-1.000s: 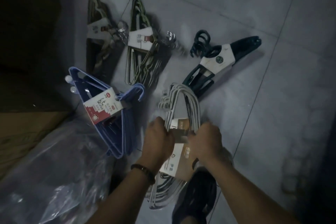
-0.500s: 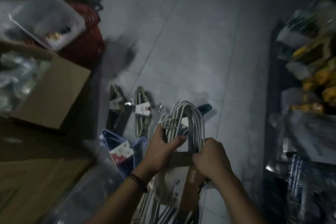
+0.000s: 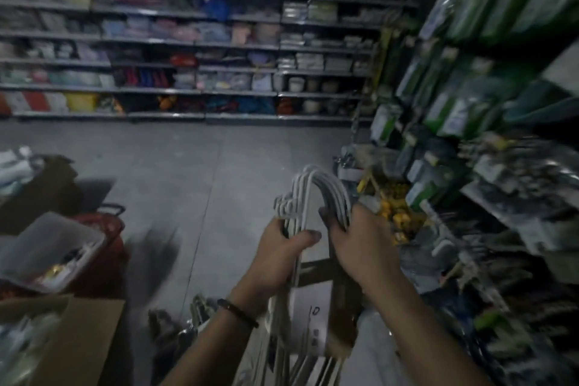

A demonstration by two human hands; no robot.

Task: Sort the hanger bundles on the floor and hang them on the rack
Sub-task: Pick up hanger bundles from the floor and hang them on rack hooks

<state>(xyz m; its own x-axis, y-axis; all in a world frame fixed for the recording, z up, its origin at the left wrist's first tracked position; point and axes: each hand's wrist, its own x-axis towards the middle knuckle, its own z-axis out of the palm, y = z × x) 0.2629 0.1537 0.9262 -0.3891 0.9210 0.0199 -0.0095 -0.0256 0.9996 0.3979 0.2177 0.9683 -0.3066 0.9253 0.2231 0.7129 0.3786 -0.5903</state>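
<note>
White wire hangers (image 3: pixel 332 188), banded in a paper sleeve (image 3: pixel 308 316), are held up off the shop floor (image 3: pixel 194 172), just left of a crowded display rack (image 3: pixel 495 210). The left hand (image 3: pixel 282 255) curls round the necks below the hooks, thumb laid across. The right hand (image 3: pixel 360 244) grips the hooks' far side. The double grip likely holds the loose hooks stacked and upright, ready for a peg. Which peg is lost in blur.
</note>
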